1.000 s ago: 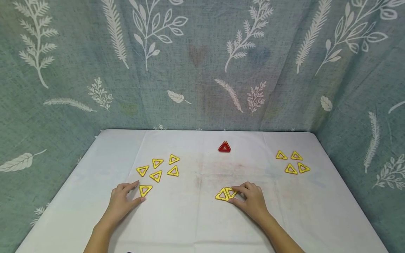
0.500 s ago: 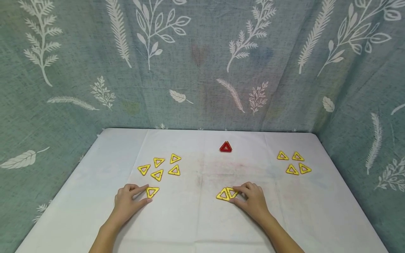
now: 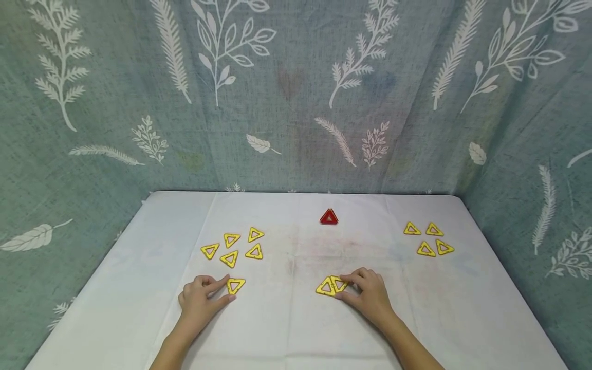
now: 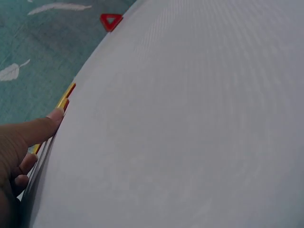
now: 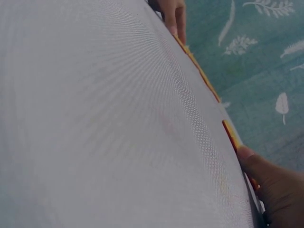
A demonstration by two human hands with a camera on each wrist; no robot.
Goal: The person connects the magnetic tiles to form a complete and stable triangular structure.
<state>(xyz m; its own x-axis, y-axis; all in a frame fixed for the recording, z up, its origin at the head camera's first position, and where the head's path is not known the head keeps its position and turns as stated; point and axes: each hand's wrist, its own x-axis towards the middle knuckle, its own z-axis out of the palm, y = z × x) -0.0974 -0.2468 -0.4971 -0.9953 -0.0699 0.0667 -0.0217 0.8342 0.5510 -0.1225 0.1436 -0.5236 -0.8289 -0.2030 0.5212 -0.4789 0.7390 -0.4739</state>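
My left hand (image 3: 200,303) pinches a yellow triangular magnetic tile (image 3: 237,280) between thumb and finger, flat at the table's left front. Two more yellow triangular tiles lie edge to edge right of centre. My right hand (image 3: 370,295) holds the right tile (image 3: 334,284) of this pair by its side, thumb below and finger above; the left tile (image 3: 325,293) is untouched. Seen nearly edge-on in the left wrist view, thin yellow and red-edged tiles run past my thumb (image 4: 40,128). The right wrist view shows my right thumb (image 5: 251,159) against a tile edge.
Several yellow triangular tiles lie loose beyond my left hand, one of them a tile (image 3: 229,262) near it. Another group, including a tile (image 3: 426,254), is at the back right. A red triangle (image 3: 329,222) sits at the back. Patterned curtains (image 3: 287,113) border the white-covered table (image 3: 287,329).
My left hand has taken hold of the yellow triangular tile and slid it to the right, toward the pair. My right hand stays in place on its tile.
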